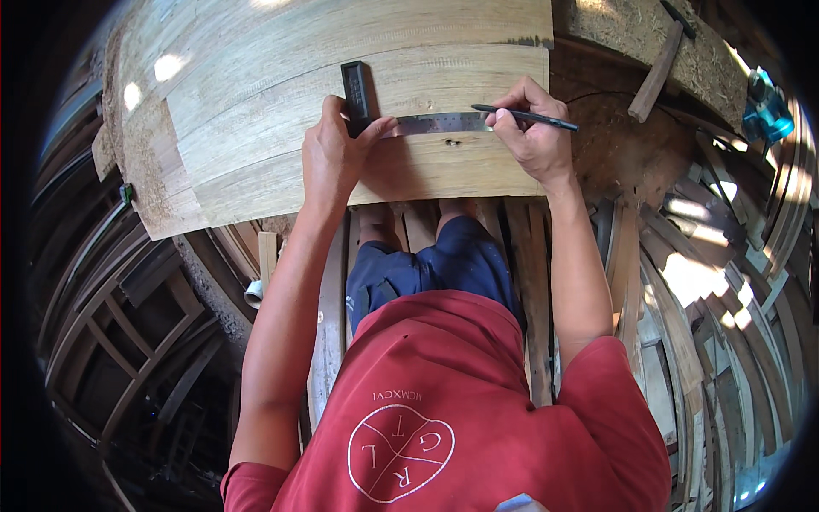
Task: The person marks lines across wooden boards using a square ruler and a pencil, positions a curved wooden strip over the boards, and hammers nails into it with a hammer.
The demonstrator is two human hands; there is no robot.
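Note:
A try square with a black stock [355,90] and a steel blade [431,124] lies on a pale wooden panel [256,128]. My left hand [334,154] is closed on the square where stock and blade meet, fingers behind the stock and thumb on the blade. Between the fingers of my right hand [536,136] is a dark pencil [537,117], held nearly level, its tip over the far edge of the blade close to the blade's right end. Those right fingers also rest by the blade's end. A small dark knot marks the wood just below the blade.
A hammer [661,72] lies at the upper right on a sawdust-covered surface [614,30]. Beyond it sits a teal power tool [766,111]. Wooden strips [708,341] are stacked at right, and framed wooden pieces [119,333] stand at left.

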